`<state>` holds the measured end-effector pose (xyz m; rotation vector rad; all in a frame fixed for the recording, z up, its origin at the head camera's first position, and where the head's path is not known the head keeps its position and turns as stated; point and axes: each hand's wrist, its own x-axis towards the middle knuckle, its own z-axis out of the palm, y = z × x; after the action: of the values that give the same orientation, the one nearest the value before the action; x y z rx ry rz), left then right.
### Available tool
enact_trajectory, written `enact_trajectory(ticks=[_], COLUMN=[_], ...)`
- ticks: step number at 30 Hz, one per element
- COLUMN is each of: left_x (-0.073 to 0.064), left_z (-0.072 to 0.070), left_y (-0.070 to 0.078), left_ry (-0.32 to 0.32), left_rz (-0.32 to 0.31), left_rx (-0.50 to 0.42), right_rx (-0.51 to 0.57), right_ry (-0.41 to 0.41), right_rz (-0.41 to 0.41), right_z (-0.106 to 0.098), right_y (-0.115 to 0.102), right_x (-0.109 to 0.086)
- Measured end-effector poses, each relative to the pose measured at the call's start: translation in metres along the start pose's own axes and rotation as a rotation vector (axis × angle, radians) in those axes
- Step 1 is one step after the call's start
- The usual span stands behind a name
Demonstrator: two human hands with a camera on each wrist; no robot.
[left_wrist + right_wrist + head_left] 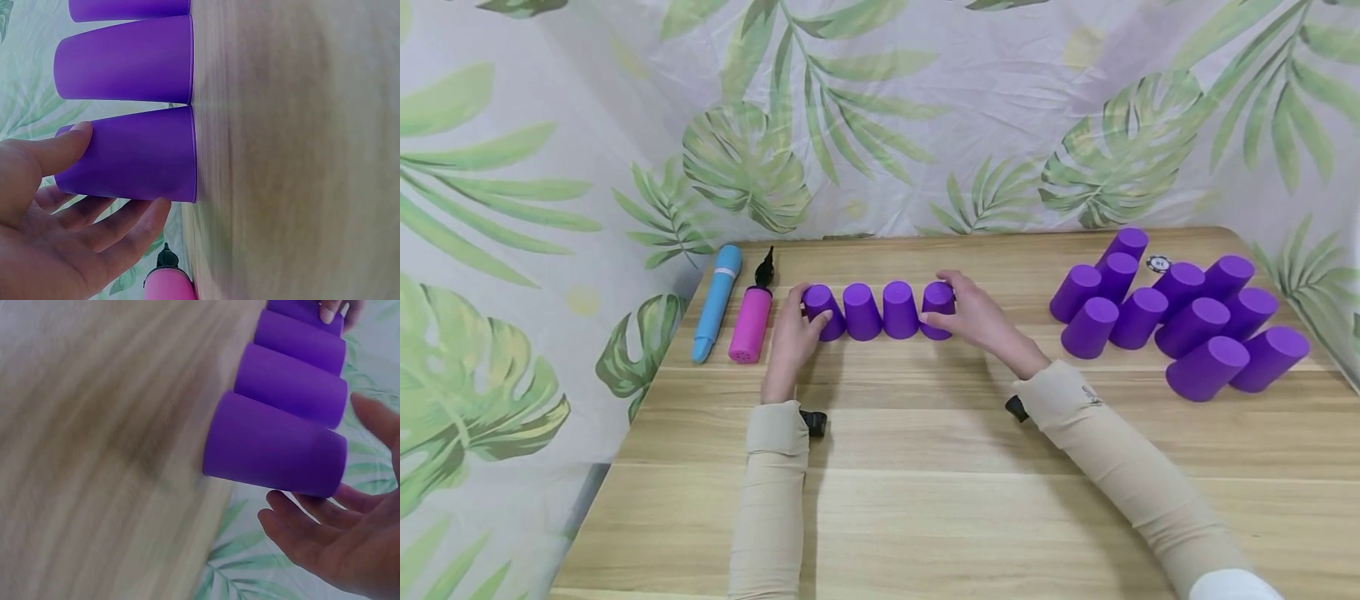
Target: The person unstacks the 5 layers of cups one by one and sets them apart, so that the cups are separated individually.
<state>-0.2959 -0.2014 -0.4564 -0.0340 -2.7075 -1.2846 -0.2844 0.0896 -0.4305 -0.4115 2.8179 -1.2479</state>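
Several purple cups stand upside down in a row across the table, side by side. My left hand (793, 332) holds the leftmost purple cup (131, 159), thumb on its near side and fingers along its outer side. At the other end, my right hand (981, 321) is spread around the rightmost purple cup (275, 447). In the right wrist view its thumb stands apart from that cup, while the fingers lie close along the outer side; contact is hard to tell. Between the hands stand a second cup (862, 312) and a third cup (900, 310).
More upside-down purple cups (1198, 327) are grouped at the right, with a poker chip (1159, 264) behind them. A pink pump (751, 325) with a black nozzle and a blue tube-like tool (717, 304) lie at the left. Leaf-patterned cloth (880, 125) hangs behind the wooden table (910, 517).
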Motion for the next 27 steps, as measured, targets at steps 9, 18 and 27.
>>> enact_trajectory(ticks=[9,18,27], left_x=[-0.001,-0.002,-0.001], left_z=[0.000,-0.001,0.000], left_y=[0.002,0.001,0.001], left_ry=[-0.002,0.013,0.005], left_rz=[-0.006,0.018,0.017], left_rx=[0.005,-0.018,-0.020], right_rx=[-0.037,-0.059,-0.095], right_ry=[0.044,0.130,0.216], right_rz=[-0.004,0.038,0.068], right_z=[0.007,-0.009,-0.046], right_y=[0.005,0.002,0.010], right_x=[-0.003,-0.025,-0.067])
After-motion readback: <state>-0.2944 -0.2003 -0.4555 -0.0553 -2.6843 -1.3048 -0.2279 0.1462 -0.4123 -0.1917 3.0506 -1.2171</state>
